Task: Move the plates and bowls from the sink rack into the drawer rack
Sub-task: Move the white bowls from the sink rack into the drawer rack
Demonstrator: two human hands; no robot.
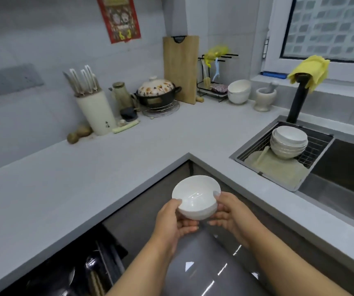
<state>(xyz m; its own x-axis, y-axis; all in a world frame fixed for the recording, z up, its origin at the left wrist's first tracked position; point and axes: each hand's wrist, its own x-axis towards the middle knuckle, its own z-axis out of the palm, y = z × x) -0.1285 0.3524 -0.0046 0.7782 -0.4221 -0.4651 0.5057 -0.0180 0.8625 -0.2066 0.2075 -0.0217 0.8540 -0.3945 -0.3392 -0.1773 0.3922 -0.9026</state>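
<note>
A white knife block (96, 114) full of knives stands near the left wall, two potatoes (79, 134) beside its base. Further along the countertop (69, 178), a flowered-lid casserole pot (158, 92) rests on a wire trivet (161, 108), a wooden cutting board (181, 67) leaning behind. A mortar and pestle (265, 98) stands near the black faucet (298, 99), which is draped with a yellow cloth (310, 70).
</note>
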